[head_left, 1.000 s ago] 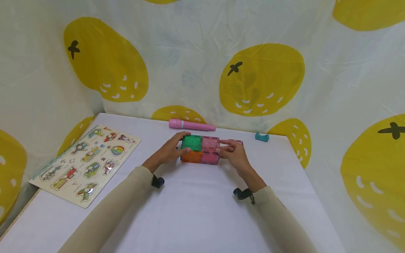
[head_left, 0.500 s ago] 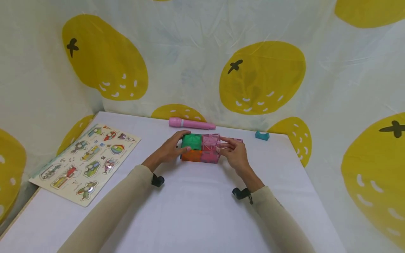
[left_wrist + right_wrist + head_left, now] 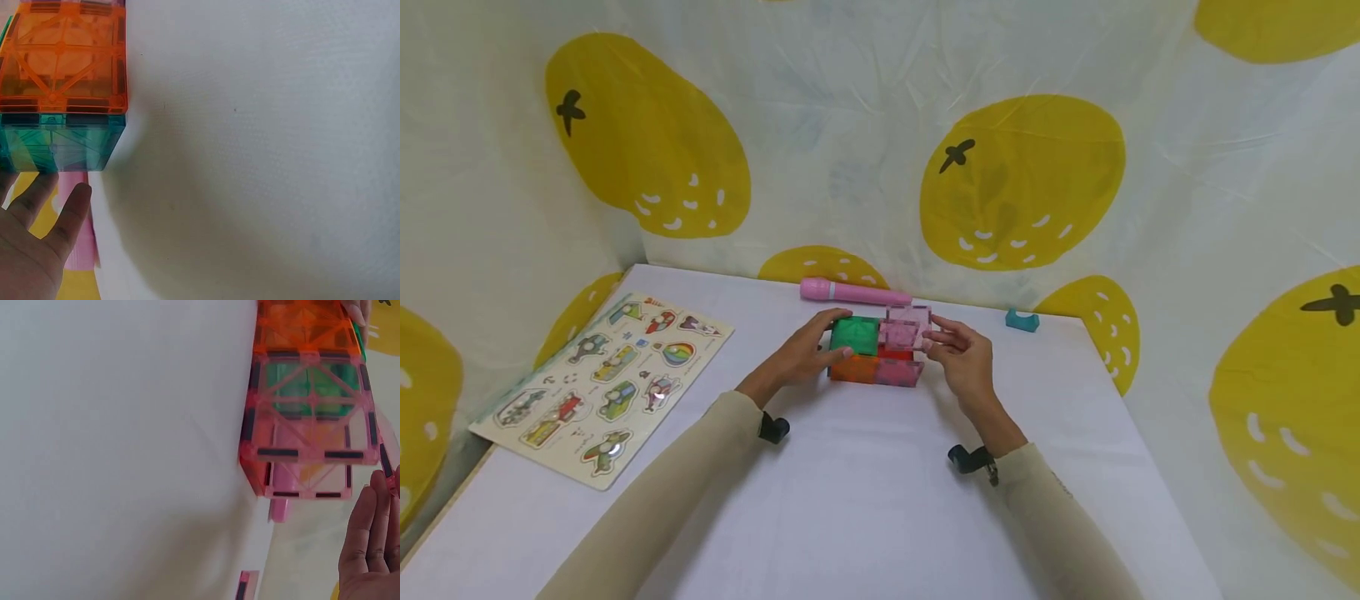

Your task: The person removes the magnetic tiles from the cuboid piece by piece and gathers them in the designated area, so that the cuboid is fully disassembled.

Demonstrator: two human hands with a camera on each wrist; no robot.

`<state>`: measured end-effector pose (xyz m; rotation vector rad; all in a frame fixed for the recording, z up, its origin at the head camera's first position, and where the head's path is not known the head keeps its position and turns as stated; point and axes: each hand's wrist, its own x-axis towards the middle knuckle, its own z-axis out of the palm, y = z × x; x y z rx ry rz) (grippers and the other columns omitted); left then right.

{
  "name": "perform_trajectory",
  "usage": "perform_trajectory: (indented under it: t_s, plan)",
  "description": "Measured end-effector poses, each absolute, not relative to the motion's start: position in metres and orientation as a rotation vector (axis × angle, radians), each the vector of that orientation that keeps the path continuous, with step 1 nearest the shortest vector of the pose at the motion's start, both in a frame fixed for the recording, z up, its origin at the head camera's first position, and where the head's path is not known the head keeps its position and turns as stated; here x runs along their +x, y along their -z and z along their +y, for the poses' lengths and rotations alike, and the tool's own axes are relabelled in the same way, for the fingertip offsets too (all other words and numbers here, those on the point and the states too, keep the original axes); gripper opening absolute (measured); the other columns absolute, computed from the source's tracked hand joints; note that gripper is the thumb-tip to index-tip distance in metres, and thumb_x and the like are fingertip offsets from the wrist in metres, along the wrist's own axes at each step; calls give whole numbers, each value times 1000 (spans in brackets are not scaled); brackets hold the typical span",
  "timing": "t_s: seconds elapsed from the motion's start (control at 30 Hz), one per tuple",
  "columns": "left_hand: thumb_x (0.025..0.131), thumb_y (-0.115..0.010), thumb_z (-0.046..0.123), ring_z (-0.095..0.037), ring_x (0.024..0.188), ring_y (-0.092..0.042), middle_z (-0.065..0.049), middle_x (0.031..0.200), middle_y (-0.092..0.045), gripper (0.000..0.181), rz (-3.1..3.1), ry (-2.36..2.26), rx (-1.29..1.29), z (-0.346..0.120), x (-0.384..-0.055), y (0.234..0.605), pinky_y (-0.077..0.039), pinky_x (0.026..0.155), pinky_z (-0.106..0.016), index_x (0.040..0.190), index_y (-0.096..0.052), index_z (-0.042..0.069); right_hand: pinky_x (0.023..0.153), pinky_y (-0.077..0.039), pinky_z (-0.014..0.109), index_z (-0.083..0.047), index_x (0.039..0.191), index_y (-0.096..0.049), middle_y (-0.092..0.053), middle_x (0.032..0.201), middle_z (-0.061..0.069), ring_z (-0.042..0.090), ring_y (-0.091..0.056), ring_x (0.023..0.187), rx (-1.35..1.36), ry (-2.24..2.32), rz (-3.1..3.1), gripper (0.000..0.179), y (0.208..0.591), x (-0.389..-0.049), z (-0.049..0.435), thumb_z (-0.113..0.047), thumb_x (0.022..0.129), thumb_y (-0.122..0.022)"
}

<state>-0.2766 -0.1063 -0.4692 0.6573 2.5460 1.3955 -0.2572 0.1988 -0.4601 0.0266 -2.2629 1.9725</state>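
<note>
A small box of see-through magnetic tiles stands on the white table, with a green tile (image 3: 854,335) on top and an orange tile (image 3: 62,56) in front. Its left side is a teal tile (image 3: 62,144). My left hand (image 3: 801,354) holds this left end, thumb at the front top edge and index finger at the back. At the other end, my right hand (image 3: 961,358) pinches a pink tile (image 3: 913,315) by its right edge, raised above the box top. Another pink tile (image 3: 898,336) tilts just before it. The front right pink tile (image 3: 312,400) still stands, with red showing behind it.
A pink toy microphone (image 3: 857,293) lies along the back edge behind the box. A picture puzzle board (image 3: 617,375) lies at the left, and a small teal piece (image 3: 1022,321) at the back right. A loose pink tile (image 3: 247,584) lies right of the box.
The right hand has shifted slightly right, and the pink tile at the top right has risen and tilted off the box, uncovering the red inside. The left hand has stayed in place.
</note>
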Motion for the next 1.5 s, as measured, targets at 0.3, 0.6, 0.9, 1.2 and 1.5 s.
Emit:
perform_trajectory:
  t_s: [0.3, 0.6, 0.9, 1.2, 1.5]
  plan:
    - [104, -70, 33, -38, 157, -37, -8, 172, -31, 73, 2546, -1397, 661, -107, -277, 467, -40, 122, -64, 166, -31, 23, 86, -64, 25, -22, 139, -72, -78, 125, 11, 15, -80, 103, -141, -1947, -2256, 43, 454, -262, 233, -13, 97, -78]
    - [105, -70, 32, -38, 156, -37, -7, 172, -30, 73, 2545, -1399, 656, -109, -278, 472, -40, 122, -63, 166, -31, 23, 84, -62, 21, -20, 139, -72, -80, 121, 2, 9, -80, 98, -405, -1913, -2255, 42, 458, -269, 288, -20, 98, -77]
    - [105, -70, 33, -37, 156, -38, -6, 171, -31, 72, 2543, -1394, 643, -109, -278, 475, -40, 122, -62, 165, -31, 25, 83, -62, 19, -18, 141, -70, -77, 109, -7, 5, -78, 90, -652, -1933, -2242, 44, 463, -273, 332, -22, 98, -78]
    - [105, -70, 31, -39, 156, -37, -8, 172, -31, 73, 2552, -1396, 667, -109, -277, 474, -41, 121, -64, 166, -31, 22, 83, -63, 22, -10, 143, -68, -78, 93, -12, 6, -78, 85, -712, -1948, -2241, 46, 474, -279, 365, -15, 98, -77]
    - [105, -70, 31, -40, 157, -36, -9, 172, -30, 74, 2529, -1421, 672, -106, -276, 472, -39, 122, -66, 166, -30, 20, 86, -61, 18, -15, 143, -68, -74, 105, -9, 10, -75, 100, -841, -1815, -2405, 41, 482, -294, 379, -24, 103, -72]
